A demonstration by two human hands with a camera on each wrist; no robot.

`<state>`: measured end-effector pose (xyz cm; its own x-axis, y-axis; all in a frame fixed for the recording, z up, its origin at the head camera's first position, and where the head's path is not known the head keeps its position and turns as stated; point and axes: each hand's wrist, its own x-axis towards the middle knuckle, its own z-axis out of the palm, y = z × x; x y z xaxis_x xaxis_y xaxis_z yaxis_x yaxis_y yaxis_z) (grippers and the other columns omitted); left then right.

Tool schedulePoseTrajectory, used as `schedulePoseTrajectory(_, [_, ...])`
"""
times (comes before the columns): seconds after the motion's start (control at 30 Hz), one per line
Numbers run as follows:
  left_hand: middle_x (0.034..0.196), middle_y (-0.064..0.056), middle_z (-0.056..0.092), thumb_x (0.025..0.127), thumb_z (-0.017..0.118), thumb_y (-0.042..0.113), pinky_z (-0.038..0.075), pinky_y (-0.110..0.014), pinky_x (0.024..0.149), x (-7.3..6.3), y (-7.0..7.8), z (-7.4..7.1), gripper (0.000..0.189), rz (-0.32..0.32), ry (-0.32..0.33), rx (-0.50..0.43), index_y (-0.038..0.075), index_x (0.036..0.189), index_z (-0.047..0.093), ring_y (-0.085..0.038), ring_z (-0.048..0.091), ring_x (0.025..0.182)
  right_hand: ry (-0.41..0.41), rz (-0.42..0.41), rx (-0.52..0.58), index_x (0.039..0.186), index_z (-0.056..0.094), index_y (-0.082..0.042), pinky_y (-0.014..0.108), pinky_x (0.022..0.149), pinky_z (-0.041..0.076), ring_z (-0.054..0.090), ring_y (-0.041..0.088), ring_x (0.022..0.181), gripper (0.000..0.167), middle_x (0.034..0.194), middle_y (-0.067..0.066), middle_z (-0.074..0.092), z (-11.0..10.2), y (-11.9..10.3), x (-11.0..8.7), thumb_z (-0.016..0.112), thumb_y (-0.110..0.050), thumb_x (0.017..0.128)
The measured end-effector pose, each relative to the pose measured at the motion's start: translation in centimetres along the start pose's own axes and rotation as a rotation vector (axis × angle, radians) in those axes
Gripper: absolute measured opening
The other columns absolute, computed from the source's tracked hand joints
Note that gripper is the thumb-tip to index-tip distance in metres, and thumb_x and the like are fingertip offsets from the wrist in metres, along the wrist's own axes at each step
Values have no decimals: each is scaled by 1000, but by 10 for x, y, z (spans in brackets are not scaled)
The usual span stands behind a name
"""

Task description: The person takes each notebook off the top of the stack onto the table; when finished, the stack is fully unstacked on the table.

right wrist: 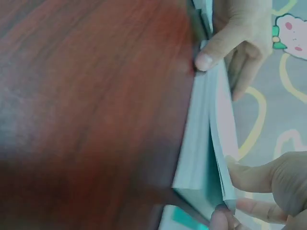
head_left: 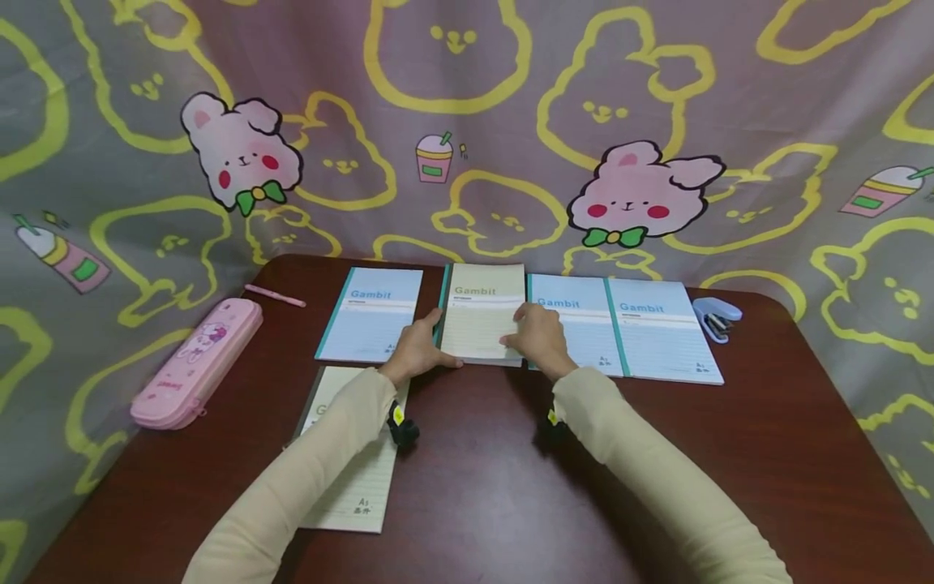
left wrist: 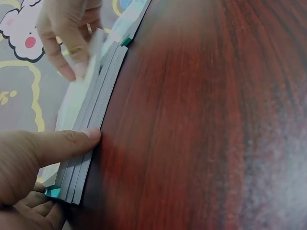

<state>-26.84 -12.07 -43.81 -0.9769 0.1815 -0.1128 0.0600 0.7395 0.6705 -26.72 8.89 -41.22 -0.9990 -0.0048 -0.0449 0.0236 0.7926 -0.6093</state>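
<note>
Pinching the right edge of the rectangular cream paper notebook (head_left: 481,324) between thumb and fingers, the right hand (head_left: 540,334) holds that edge raised, with a gap beneath it. This notebook tops a stack of notebooks (left wrist: 97,110) at the back of the dark red-brown wood-grain table (head_left: 496,487), between both hands. The left hand (head_left: 417,349) grips the stack's near-left corner: thumb against the near page edges, other fingers bent at the spine side. A pale-blue, teal-spined notebook (head_left: 372,316) lies left of the stack; two similar notebooks (head_left: 657,332) lie to its right.
</note>
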Motion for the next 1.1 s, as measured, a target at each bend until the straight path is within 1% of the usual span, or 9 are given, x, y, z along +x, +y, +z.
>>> schedulePoseTrajectory(0.1, [155, -20, 31, 67, 90, 24, 41, -44, 109, -1, -1, 0, 112, 3, -5, 6, 1, 153, 22, -35, 39, 139, 7, -32, 75, 109, 67, 1, 33, 63, 49, 59, 26, 74, 35, 94, 18, 66, -3, -2, 0, 76, -21, 84])
schedulePoseTrajectory(0.2, [155, -20, 33, 67, 90, 24, 42, -44, 108, 0, -2, -1, 112, 11, 0, 10, 2, 153, 22, -35, 40, 138, -20, -41, 229, 110, 68, 1, 32, 62, 50, 57, 20, 70, 27, 90, 16, 63, -7, -1, 3, 67, -17, 90])
schedulePoseTrajectory(0.37, [154, -19, 33, 66, 91, 25, 42, -44, 108, 1, -4, -2, 113, 8, -7, 14, 3, 153, 22, -35, 40, 138, -104, 41, 421, 117, 66, -2, 30, 61, 51, 55, 15, 67, 27, 90, 12, 57, -3, 6, 7, 65, -14, 93])
schedulePoseTrajectory(0.43, [154, -19, 34, 66, 91, 25, 42, -44, 108, 1, -5, -3, 113, 5, -9, 3, 3, 153, 22, -35, 41, 137, -106, 67, 449, 119, 66, -4, 28, 57, 46, 50, 14, 63, 28, 100, 12, 56, 0, 9, 8, 65, -14, 93])
schedulePoseTrajectory(0.57, [153, -19, 36, 67, 90, 25, 43, -45, 106, 1, -7, -3, 112, 0, -23, -23, 4, 153, 22, -35, 42, 136, -67, 120, 492, 121, 67, -9, 27, 54, 36, 41, 18, 70, 28, 115, 11, 51, 3, 13, 8, 65, -14, 93])
schedulePoseTrajectory(0.7, [154, -19, 35, 67, 90, 26, 43, -46, 107, 1, -8, -3, 112, 1, -32, -36, 4, 153, 22, -36, 41, 137, -19, 158, 526, 121, 68, -11, 25, 57, 37, 40, 16, 79, 29, 111, 7, 47, -2, 15, 5, 65, -13, 92])
schedulePoseTrajectory(0.83, [154, -19, 35, 67, 90, 25, 44, -45, 106, 0, -7, -3, 111, 9, -24, -35, 3, 153, 24, -36, 41, 137, 20, 129, 540, 121, 68, -10, 22, 55, 38, 41, 17, 81, 30, 107, 8, 49, -12, 15, -2, 66, -13, 91])
schedulePoseTrajectory(0.97, [152, -20, 37, 65, 91, 21, 43, -45, 107, 0, -7, -3, 111, 24, -12, -36, 2, 152, 25, -36, 43, 135, 43, 96, 540, 120, 68, -10, 18, 56, 42, 46, 15, 88, 30, 118, 12, 56, -23, 15, -15, 66, -14, 91])
schedulePoseTrajectory(1.1, [149, -20, 42, 65, 92, 22, 44, -46, 105, 2, -8, -3, 111, 29, -9, -45, 3, 152, 26, -36, 48, 131, 48, 75, 549, 121, 68, -10, 17, 57, 46, 56, 12, 79, 30, 119, 14, 59, -33, 13, -32, 66, -14, 91])
